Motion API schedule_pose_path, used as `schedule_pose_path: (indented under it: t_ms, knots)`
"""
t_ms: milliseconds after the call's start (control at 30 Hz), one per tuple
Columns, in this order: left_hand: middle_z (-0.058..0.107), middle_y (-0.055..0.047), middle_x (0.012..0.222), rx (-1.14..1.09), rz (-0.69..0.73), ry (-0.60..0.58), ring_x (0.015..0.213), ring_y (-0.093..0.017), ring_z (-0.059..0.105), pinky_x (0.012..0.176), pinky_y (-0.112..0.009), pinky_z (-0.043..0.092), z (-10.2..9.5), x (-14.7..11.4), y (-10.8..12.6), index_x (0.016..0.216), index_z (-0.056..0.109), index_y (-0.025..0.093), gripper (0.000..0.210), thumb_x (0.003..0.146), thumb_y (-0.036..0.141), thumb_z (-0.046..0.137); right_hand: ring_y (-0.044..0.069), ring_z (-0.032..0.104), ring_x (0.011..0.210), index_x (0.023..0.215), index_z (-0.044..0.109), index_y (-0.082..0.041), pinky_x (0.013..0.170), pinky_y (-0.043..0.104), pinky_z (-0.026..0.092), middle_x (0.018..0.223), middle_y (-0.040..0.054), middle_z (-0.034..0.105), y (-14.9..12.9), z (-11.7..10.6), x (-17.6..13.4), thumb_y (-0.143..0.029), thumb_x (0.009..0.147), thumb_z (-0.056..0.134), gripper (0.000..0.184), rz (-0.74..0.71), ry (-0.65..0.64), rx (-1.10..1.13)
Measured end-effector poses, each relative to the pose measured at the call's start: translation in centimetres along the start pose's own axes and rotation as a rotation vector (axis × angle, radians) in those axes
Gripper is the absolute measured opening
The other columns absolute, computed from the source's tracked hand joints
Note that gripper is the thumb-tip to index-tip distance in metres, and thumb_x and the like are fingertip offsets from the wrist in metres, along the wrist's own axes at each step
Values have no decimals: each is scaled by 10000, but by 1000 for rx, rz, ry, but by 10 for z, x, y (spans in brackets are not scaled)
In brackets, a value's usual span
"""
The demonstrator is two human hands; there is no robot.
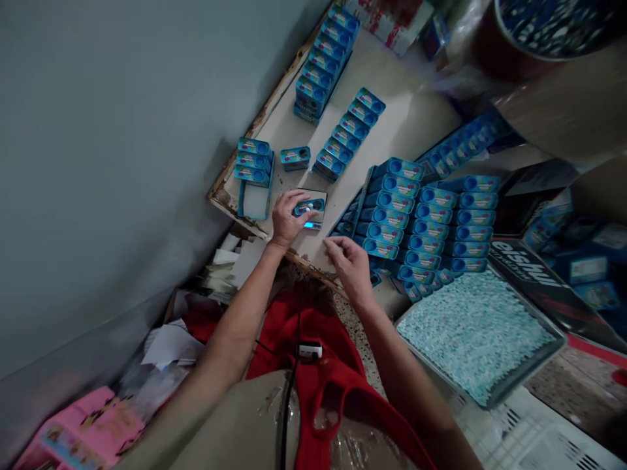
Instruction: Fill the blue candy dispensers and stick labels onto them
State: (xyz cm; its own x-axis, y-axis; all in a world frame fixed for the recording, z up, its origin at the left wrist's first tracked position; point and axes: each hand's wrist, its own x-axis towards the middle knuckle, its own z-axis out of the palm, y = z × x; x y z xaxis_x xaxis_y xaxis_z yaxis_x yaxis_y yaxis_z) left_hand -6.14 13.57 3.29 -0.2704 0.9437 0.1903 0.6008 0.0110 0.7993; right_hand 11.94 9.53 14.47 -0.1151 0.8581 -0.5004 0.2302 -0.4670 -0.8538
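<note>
I have one blue box (318, 204) on the small scale (310, 225) near the table's (406, 124) front edge, my left hand (290, 217) grasping it. My right hand's (350, 261) fingertips are pinched; I can't tell on what. At the left corner, an open carton (255, 201) looks part-filled, three boxes (252, 160) in, space left.

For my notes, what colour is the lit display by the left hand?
The display is bright blue; head view shows it.
</note>
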Motion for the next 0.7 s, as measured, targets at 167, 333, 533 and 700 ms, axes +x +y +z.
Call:
schedule_pose_path:
  t_ms: [167,333,533,700]
  knots:
    - [712,-75,1087,78,-97,-19,1100,-226,668,1049,-400,512,-7,0,-5,937,776,232,73,916,296,750,106,485,610,860,682,-201,580,244,388,700,-18,614,-12,19,34,-558,859,704,358,-32,100,132]
    - [686,-78,1133,101,-79,-157,1143,-251,626,1046,-429,508,-3,10,-1,880,801,256,46,845,280,820,100,476,628,896,649,-205,580,242,374,732,-16,612,-11,35,48,-608,829,704,412,-4,125,217]
    - [716,-88,1129,69,-60,-164,1144,-263,620,1049,-424,504,3,29,10,867,799,242,36,855,275,806,96,470,613,889,645,-209,571,245,363,724,-21,605,-12,41,46,-602,803,727,410,12,169,269]
    - [771,-75,922,95,-109,-266,923,-263,711,933,-425,553,15,75,-24,949,806,235,139,835,173,755,95,474,597,856,651,-209,560,243,370,728,-15,622,-8,44,20,-584,805,747,391,75,134,308]
